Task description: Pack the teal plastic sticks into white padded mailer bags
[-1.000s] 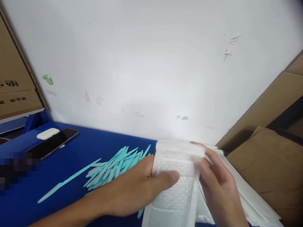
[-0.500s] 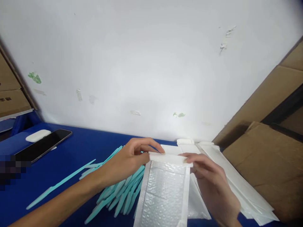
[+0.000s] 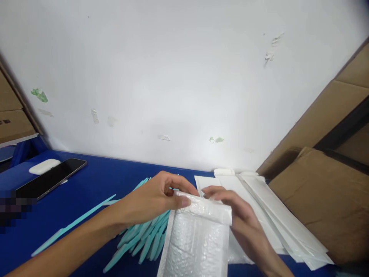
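At far left a cardboard box stands by the white wall. Next, on the blue tabletop, a white oval case sits just beside a dark smartphone, whose near end is pixelated. A single turquoise razor-like stick lies slanted, then a heap of similar sticks, partly hidden by the left forearm. The left hand pinches the folded top of a white bubble mailer, thumb in front; the mailer is held at centre, near the tabletop's front. The right hand touches its top right edge, fingers behind; how firmly cannot be told. Overlapping white mailers lie rightward, beside a brown carton.
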`<state>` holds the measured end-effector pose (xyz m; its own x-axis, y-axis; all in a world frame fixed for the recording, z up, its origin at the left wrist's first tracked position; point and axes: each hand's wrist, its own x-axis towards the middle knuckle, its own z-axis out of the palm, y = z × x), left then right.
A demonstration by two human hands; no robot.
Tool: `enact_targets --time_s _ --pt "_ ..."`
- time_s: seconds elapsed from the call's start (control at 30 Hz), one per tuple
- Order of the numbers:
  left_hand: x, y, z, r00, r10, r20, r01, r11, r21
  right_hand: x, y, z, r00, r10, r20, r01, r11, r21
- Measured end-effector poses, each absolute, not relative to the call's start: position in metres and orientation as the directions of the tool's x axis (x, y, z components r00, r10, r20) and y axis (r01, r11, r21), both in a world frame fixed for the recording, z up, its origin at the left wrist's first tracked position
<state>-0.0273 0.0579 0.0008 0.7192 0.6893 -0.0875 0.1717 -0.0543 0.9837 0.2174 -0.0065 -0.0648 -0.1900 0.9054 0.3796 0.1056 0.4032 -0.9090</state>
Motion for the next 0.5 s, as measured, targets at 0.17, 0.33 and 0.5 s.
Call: enact_targets --time_s 0.17,0.33,0.5 --pt "-0.019 0.054 -0.017 0.718 0.681 -0.145 0.062 0.144 0.988 0.208 -0.011 -0.057 -0.298 0.815 0.497 0.213 0.564 -0.798" --pt "0.002 0.024 -0.035 0.698 0.700 -0.153 0.105 0.111 0.988 0.206 -0.011 -0.056 -0.198 0.790 0.580 0.065 0.601 -0.796" --pt "0.011 -0.004 -0.035 0.781 0.575 -0.243 0.156 0.197 0.968 0.216 -0.002 -0.034 0.073 0.844 0.531 0.351 0.477 -0.806"
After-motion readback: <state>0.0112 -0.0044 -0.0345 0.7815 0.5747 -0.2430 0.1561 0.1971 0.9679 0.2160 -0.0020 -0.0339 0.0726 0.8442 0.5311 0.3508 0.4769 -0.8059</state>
